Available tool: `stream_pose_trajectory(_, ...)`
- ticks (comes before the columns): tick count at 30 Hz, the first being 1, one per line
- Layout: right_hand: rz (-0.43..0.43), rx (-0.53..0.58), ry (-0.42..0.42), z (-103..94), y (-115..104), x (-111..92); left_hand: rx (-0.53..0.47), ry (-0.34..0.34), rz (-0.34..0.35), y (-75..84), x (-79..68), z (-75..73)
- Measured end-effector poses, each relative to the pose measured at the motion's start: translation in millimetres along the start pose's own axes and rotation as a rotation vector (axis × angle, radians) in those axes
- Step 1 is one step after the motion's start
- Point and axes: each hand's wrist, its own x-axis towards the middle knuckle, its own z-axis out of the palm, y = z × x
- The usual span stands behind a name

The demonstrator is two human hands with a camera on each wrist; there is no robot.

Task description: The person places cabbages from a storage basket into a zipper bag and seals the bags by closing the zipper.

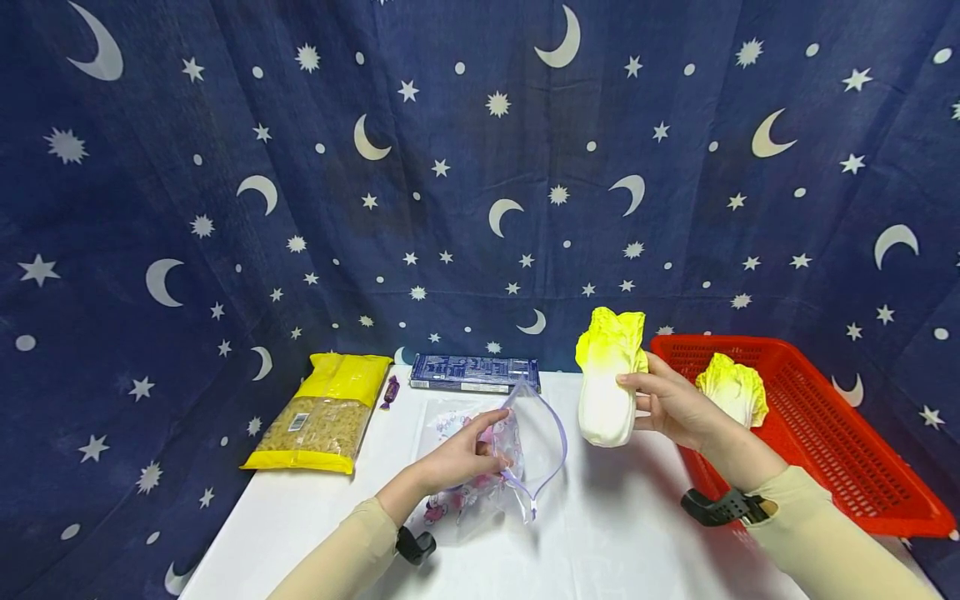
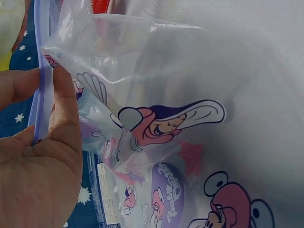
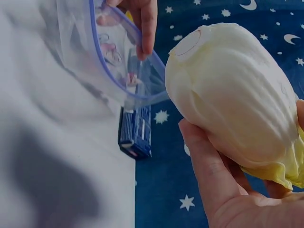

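Head view: the left hand point(image 1: 461, 458) pinches a gaping zip bag point(image 1: 514, 439); the right hand point(image 1: 678, 408) curls round a napa cabbage point(image 1: 606, 412) just right of the bag — seemingly bagging, next needing the opening held wide.

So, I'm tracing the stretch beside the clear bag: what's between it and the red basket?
The right hand, holding a yellow-topped cabbage, is between the clear bag and the red basket; the head view shows this.

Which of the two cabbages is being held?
The held cabbage is the one in the person's right hand, outside the red basket; the other cabbage sits in that basket, with no hand holding it.
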Motion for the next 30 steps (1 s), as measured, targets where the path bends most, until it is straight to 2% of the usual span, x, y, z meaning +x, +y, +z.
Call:
stream_pose_trajectory(20, 0.023, 0.218, -0.072, 28.7, 19, 15, -0.018, -0.012, -0.008, -0.7, 2.4, 2.6)
stream_pose_trajectory(24, 0.003, 0.225, -0.071, 36.2, 25, 18, -0.013, -0.015, -0.005, 0.3, 3.0, 3.2)
stream_pose_trajectory(30, -0.014, 0.206, -0.02, 50.0, 30, 20, -0.004, -0.024, -0.001, 2.1, 3.6, 3.0)
